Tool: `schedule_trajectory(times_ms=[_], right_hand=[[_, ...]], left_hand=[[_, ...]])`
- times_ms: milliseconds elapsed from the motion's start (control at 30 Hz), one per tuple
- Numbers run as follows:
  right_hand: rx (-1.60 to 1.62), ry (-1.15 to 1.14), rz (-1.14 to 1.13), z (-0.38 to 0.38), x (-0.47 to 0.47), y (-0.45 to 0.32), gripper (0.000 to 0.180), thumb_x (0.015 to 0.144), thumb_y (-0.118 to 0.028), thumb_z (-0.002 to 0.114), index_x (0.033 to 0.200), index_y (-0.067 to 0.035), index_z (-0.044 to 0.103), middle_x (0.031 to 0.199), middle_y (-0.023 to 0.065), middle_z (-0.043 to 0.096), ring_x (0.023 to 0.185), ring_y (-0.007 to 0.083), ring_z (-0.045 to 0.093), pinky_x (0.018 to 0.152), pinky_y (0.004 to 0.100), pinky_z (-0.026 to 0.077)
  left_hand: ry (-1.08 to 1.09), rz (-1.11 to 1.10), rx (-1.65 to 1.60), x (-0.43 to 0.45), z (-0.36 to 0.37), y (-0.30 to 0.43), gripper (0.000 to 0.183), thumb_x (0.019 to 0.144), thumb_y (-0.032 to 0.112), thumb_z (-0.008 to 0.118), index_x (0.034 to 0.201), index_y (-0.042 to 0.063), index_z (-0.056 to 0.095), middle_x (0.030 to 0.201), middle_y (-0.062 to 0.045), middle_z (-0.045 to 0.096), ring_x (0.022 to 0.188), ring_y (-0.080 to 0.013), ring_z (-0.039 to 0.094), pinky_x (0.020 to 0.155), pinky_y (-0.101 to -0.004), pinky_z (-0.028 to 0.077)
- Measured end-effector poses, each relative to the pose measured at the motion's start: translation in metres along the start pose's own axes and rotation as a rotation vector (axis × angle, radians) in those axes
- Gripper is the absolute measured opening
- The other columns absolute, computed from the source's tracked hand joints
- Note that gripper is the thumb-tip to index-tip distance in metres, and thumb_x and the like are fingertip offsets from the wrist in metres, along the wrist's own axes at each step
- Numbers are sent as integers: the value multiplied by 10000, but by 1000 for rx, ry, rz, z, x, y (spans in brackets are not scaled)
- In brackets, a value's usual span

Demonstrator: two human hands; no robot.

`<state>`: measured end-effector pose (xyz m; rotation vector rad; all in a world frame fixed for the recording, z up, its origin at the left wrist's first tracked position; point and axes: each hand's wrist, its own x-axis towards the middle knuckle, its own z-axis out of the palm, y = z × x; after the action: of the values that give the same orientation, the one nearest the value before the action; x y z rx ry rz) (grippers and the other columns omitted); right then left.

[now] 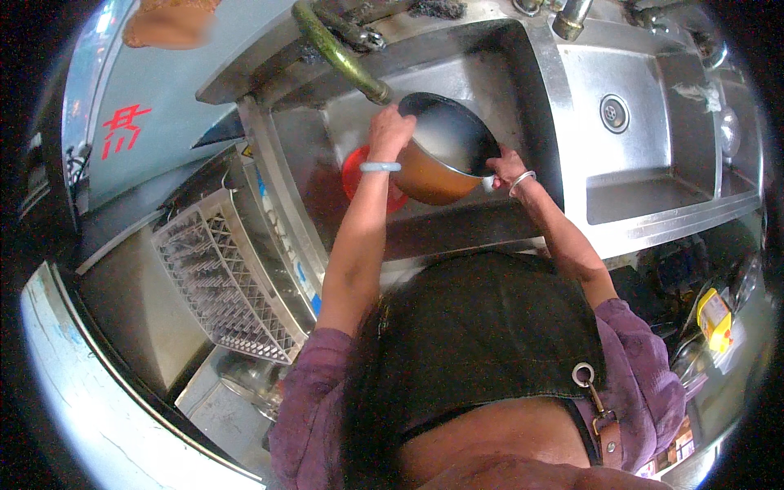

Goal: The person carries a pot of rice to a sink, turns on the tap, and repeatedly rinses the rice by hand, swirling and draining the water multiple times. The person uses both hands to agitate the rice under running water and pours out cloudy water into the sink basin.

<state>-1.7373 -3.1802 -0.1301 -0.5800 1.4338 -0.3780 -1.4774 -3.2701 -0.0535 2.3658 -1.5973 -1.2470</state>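
Note:
A deep pot (444, 177) with an orange-brown outside and a dark inside is tilted within the left basin of a stainless steel sink (554, 122). My left hand (392, 131) is closed on its upper left rim, just below the end of a green-coated faucet (343, 55). On the pot's right side, my right hand (508, 166) grips near the rim, with a pale thing, perhaps a handle, beside the fingers. The inside looks pale and hazy; whether it holds water I cannot tell. A red round plastic container (355, 171) sits partly hidden behind the pot and my left wrist.
The right basin has a round drain (614, 113); another faucet (572, 21) reaches over the sink's back edge. A dish rack (226, 275) with a lattice stands at left, beside a panel (171, 92) with red marks. A yellow container (715, 320) lies at lower right.

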Motion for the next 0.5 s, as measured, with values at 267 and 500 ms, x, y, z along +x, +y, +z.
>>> schedule_trajectory(times_ms=[267, 500], right_hand=[[-84, 74, -21, -2, 6, 3, 305, 780, -51, 587, 1066, 40, 528, 576, 69, 545, 339, 143, 473, 302, 309, 400], [-76, 86, -20, -5, 12, 9, 245, 780, -88, 610, 989, 32, 567, 597, 83, 563, 373, 151, 498, 312, 309, 397]], left_hand=[[71, 8, -17, 2, 6, 4, 430, 781, 278, 517, 1081, -22, 588, 1029, -277, 616, 1021, -432, 562, 930, -452, 429], [56, 4, -7, 9, 8, 7, 487, 794, 338, 490, 1117, -13, 588, 1092, -290, 592, 1069, -431, 542, 953, -445, 418]])
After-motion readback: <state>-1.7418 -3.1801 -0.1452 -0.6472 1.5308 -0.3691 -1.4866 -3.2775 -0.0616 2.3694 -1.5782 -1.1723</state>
